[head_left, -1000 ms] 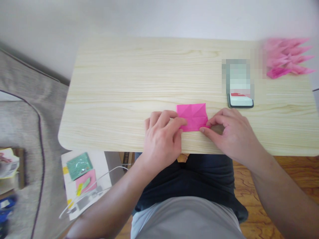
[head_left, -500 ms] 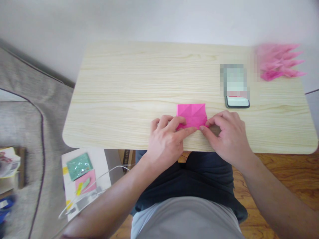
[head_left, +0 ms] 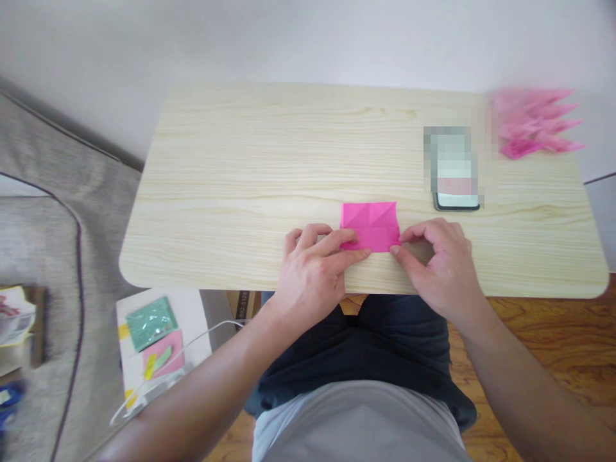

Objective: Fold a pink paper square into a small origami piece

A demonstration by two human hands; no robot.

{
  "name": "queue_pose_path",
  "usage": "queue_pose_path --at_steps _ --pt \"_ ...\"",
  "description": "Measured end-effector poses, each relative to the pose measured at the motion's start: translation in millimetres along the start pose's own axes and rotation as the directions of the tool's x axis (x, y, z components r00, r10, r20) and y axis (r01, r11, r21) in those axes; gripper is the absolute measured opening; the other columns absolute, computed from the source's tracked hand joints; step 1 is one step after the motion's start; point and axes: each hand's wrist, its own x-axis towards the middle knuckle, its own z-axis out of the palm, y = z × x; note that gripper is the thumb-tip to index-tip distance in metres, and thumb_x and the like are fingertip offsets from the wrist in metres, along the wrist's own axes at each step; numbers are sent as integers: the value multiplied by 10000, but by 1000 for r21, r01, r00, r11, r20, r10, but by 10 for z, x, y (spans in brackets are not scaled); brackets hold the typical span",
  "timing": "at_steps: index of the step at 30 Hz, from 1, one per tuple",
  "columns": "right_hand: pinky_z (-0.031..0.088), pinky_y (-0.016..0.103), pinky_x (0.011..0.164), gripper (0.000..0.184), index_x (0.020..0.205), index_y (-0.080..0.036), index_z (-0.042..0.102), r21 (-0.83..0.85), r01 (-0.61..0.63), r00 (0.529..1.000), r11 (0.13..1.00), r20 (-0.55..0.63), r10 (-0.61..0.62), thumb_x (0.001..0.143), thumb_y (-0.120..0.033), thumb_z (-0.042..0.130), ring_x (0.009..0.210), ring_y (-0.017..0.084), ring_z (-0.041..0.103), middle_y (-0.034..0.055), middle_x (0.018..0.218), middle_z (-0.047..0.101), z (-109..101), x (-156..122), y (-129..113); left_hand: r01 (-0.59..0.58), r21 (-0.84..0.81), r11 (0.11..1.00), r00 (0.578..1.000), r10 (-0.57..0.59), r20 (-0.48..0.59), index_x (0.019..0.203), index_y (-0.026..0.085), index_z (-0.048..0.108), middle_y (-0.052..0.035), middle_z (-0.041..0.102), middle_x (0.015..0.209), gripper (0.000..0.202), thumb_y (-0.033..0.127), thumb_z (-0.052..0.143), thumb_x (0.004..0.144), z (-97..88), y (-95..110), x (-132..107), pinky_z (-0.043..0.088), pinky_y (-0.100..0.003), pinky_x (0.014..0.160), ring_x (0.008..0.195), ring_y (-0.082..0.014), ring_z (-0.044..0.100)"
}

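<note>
The folded pink paper (head_left: 369, 225) lies flat near the table's (head_left: 240, 192) front edge (beside a phone (head_left: 456, 200)). The left hand (head_left: 315, 273) still presses its near-left edge, index finger drawn back from half a second ago; the right hand (head_left: 436, 263) pinches the near-right corner

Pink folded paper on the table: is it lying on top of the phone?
No, the pink folded paper lies flat on the table, left of the phone and apart from it.

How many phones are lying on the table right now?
1. The phone lies on the table toward its right side, just beyond the right hand; most of it is blurred out. Nothing else on the tabletop looks like a phone.
</note>
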Motion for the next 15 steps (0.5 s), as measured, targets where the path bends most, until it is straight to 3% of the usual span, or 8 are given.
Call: queue_pose_path --at_steps 4,8,12,15 --pt "438 456 931 213 1106 -271 700 54 -1 1000 999 -23 3 899 -314 725 987 278 620 48 997 719 -5 -8 2 12 -14 1000 999 -13 -38 1185 399 805 46 711 1413 451 79 605 937 -11 -50 -32 391 -523 1117 1307 -276 547" --pt "439 467 954 134 1028 -287 784 36 21 1000 999 -15 -21 940 -310 685 1029 281 613 60 1038 713 7 -33 22 22 -12 1000 998 -23 -63 1175 376 810 36 713 1410 425 85 605 944 -39 -89 -84 383 -526 1149 1353 -274 538" --pt "455 473 960 163 1017 -308 825 -4 81 989 997 -120 -80 967 -317 670 1055 276 623 57 1078 725 43 -153 16 38 9 999 997 -38 -62 1216 366 795 28 705 1423 426 101 591 952 -102 -105 -148 366 -550 1174 1383 -291 526" --pt "425 521 1038 190 1072 -302 811 -92 148 969 985 -187 -163 967 -259 658 1198 313 613 48 1252 750 66 -291 -58 47 29 998 995 -44 -85 1193 334 798 20 714 1409 370 135 590 960 -118 -65 -165 346 -563 1194 1396 -301 527"
